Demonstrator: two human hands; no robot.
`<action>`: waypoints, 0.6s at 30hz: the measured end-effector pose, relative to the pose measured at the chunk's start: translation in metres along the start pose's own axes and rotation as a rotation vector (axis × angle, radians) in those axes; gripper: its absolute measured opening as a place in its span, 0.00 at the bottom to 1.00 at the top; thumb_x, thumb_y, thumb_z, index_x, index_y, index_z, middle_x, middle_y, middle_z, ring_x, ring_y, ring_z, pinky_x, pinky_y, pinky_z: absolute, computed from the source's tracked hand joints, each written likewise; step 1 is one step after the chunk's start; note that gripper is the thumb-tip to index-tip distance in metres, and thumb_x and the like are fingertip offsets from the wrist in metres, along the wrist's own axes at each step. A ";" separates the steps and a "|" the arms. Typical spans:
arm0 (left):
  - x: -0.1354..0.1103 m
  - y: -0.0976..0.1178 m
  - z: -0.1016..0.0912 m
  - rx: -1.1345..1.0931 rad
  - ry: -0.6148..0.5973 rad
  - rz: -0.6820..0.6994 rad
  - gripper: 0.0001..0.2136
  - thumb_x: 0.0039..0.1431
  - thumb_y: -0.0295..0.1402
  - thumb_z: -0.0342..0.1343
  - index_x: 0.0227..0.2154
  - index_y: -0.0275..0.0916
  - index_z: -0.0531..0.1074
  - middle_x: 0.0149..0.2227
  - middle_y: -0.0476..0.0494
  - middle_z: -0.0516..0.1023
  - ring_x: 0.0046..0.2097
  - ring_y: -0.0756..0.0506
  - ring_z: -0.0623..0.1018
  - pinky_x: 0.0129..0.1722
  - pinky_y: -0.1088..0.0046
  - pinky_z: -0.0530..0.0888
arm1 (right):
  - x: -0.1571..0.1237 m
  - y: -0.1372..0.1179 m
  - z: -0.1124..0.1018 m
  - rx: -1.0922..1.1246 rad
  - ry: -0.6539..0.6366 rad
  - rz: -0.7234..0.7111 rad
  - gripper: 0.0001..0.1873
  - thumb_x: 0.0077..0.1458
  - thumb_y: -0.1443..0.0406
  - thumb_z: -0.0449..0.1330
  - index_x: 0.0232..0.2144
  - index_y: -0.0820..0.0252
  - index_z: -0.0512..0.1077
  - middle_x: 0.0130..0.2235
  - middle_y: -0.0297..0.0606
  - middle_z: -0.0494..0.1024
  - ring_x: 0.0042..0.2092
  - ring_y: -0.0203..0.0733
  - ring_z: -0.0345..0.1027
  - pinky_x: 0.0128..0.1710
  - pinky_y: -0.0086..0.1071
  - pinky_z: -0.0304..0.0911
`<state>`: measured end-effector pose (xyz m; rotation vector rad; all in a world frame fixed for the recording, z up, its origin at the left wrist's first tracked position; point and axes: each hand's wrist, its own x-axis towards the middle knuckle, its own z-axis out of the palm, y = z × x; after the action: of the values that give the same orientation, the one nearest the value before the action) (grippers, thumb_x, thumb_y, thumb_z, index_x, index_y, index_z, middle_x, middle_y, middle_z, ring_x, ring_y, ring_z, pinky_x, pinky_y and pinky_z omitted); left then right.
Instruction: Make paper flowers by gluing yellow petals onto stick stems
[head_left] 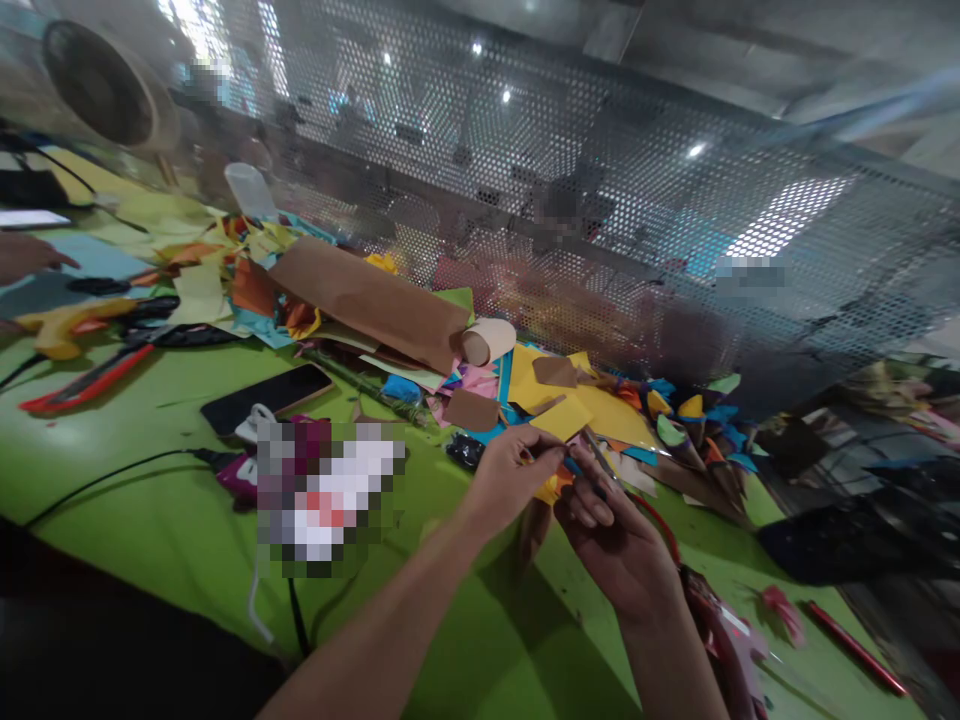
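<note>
My left hand and my right hand meet over the green table, fingertips pinched close together. Between them is a small folded yellow-orange paper piece, partly hidden by the fingers. A brown paper part hangs just below it. Exactly what the fingertips pinch is too small to make out. Behind my hands lie yellow paper sheets and a brown paper scrap. Beside my right forearm rests a red glue gun.
Finished-looking paper flowers lie at the right, near a red pen. Left are a phone, a power strip with cables, red-handled cutters and a yellow glue gun. Another person's hand is at far left. A perforated panel stands behind.
</note>
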<state>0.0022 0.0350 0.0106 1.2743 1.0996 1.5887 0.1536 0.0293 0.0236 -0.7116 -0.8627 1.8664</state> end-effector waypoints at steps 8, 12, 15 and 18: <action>0.002 -0.006 0.003 -0.076 -0.073 -0.105 0.07 0.59 0.34 0.54 0.31 0.36 0.73 0.31 0.46 0.76 0.34 0.48 0.74 0.35 0.74 0.69 | 0.009 0.004 -0.003 -0.070 0.097 -0.126 0.12 0.46 0.61 0.71 0.36 0.55 0.80 0.26 0.31 0.69 0.29 0.31 0.61 0.32 0.25 0.65; 0.003 -0.015 0.003 -0.105 -0.069 -0.106 0.09 0.58 0.37 0.55 0.31 0.37 0.73 0.32 0.45 0.75 0.35 0.48 0.74 0.37 0.73 0.69 | 0.011 0.006 -0.008 -0.121 0.177 -0.189 0.12 0.40 0.61 0.74 0.31 0.55 0.81 0.33 0.33 0.77 0.34 0.34 0.68 0.35 0.26 0.68; 0.005 -0.018 0.001 -0.122 -0.022 -0.132 0.08 0.57 0.36 0.54 0.30 0.37 0.72 0.30 0.46 0.74 0.34 0.48 0.74 0.36 0.73 0.69 | 0.011 0.004 -0.007 -0.122 0.193 -0.194 0.14 0.38 0.61 0.75 0.31 0.55 0.81 0.32 0.32 0.78 0.34 0.33 0.69 0.35 0.25 0.68; 0.006 -0.018 -0.002 -0.051 0.017 -0.160 0.08 0.58 0.37 0.53 0.29 0.38 0.71 0.28 0.47 0.74 0.33 0.47 0.74 0.36 0.73 0.69 | 0.011 0.003 -0.005 -0.154 0.195 -0.208 0.17 0.35 0.61 0.76 0.32 0.54 0.82 0.32 0.32 0.79 0.34 0.33 0.70 0.36 0.26 0.68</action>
<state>0.0000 0.0462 -0.0052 1.1122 1.1354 1.5008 0.1514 0.0400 0.0175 -0.8500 -0.9233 1.5312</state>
